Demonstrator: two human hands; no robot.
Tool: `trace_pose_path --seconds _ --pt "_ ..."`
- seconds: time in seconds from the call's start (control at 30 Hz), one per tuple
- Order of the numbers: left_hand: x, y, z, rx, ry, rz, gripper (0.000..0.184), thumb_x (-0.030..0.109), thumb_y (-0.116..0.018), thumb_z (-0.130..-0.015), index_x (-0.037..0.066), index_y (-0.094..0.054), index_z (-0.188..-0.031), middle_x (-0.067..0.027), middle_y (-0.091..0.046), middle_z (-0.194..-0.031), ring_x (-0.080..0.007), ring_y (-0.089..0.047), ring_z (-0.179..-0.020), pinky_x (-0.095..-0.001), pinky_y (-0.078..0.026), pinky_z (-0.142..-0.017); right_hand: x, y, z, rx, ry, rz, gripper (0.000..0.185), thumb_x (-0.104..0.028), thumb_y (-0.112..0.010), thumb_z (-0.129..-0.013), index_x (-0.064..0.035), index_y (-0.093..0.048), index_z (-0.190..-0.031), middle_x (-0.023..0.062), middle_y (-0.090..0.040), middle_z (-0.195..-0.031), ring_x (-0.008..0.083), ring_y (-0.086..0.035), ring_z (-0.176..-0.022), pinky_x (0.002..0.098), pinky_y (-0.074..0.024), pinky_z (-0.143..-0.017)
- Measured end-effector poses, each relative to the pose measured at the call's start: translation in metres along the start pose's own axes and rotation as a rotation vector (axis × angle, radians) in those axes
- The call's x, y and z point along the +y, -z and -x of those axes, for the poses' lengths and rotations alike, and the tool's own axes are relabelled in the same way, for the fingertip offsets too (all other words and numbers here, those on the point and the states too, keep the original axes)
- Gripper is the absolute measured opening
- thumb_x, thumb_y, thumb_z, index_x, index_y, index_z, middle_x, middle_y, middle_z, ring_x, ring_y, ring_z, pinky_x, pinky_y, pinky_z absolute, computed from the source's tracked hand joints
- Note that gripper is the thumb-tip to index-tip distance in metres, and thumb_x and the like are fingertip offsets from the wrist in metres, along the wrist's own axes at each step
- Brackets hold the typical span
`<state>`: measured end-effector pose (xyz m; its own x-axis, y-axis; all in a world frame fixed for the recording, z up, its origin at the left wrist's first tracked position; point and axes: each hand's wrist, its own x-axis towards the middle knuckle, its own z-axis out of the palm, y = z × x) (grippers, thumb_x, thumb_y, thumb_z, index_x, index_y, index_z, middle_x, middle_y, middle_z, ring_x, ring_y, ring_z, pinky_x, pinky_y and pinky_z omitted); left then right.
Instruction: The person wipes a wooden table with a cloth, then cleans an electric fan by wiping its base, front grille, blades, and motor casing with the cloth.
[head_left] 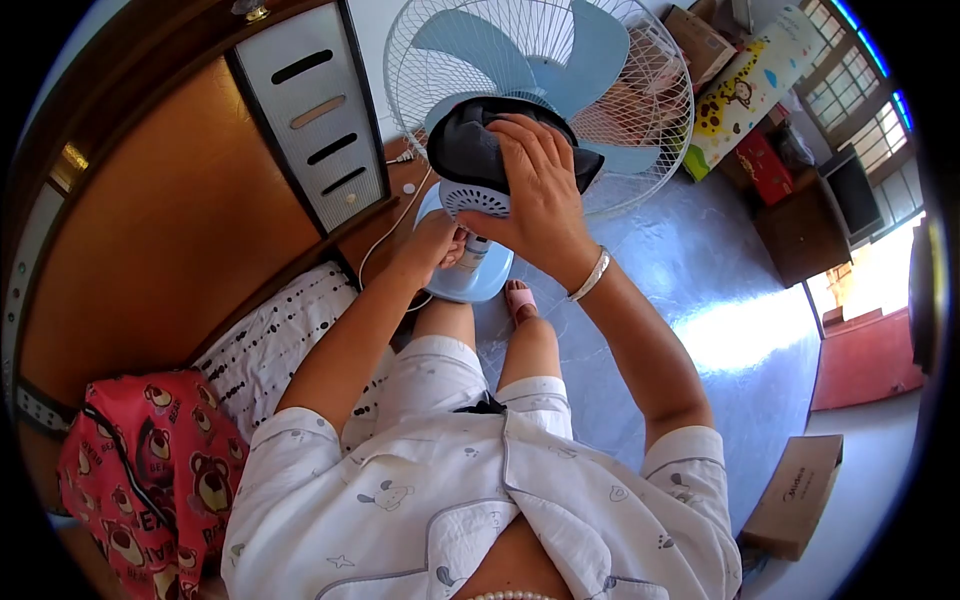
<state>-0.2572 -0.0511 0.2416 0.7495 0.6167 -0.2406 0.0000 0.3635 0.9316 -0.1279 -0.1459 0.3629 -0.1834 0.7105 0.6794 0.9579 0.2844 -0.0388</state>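
Note:
A standing fan (pixel 480 190) with a white motor housing is in front of me, its light blue blades (pixel 480 50) inside a white wire guard (pixel 655 130). A dark grey cloth with black edging (pixel 465 145) lies over the back of the motor housing. My right hand (pixel 540 190) is clasped over this cloth from above, with its thumb against the vented housing. Below, my left hand (pixel 437 245) is closed round the fan's neck, its fingers curled and partly hidden. The light blue base (pixel 475 282) stands on the floor by my feet.
A bed edge with a spotted white sheet (pixel 270 320) and a red bear-print bag or fabric (pixel 160 470) is on the left. A white cord (pixel 385 235) runs beside the base. Cartons (pixel 795 495), a giraffe-print roll (pixel 745 90) and a brown cabinet (pixel 800 230) stand right.

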Motion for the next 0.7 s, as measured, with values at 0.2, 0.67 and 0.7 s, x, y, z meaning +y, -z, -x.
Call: trace_pose_path --seconds 0.2,0.67,0.7 --pt "-0.004 0.010 0.001 0.013 -0.242 -0.028 0.023 0.030 -0.062 -0.094 0.010 -0.053 -0.089 0.0004 -0.053 -0.071 -0.0080 -0.048 -0.055 -0.0230 -0.039 -0.050 0.005 -0.002 -0.003 0.006 0.005 -0.058 0.074 -0.030 -0.080 -0.060 0.0033 -0.053 -0.120 0.0149 -0.054 -0.128 0.0321 -0.045 -0.127 0.0491 -0.0267 -0.111" --pt "-0.015 0.019 -0.004 -0.067 -0.218 0.088 0.027 0.003 -0.064 -0.083 -0.002 -0.065 -0.110 -0.0089 -0.069 -0.102 -0.0157 -0.062 -0.091 -0.0308 -0.050 -0.085 0.001 0.002 0.003 -0.025 0.019 0.001 0.081 -0.031 -0.083 -0.059 0.0012 -0.050 -0.126 0.0158 -0.052 -0.130 0.0339 -0.045 -0.128 0.0476 -0.0289 -0.110" --pt "-0.014 0.020 -0.005 -0.082 -0.213 0.097 0.028 0.001 -0.064 -0.083 -0.003 -0.065 -0.110 -0.0096 -0.069 -0.103 -0.0168 -0.063 -0.094 -0.0317 -0.050 -0.087 0.000 0.002 0.003 -0.022 0.014 -0.009 0.079 -0.029 -0.083 -0.058 0.0034 -0.051 -0.123 0.0154 -0.052 -0.129 0.0332 -0.045 -0.127 0.0485 -0.0285 -0.110"
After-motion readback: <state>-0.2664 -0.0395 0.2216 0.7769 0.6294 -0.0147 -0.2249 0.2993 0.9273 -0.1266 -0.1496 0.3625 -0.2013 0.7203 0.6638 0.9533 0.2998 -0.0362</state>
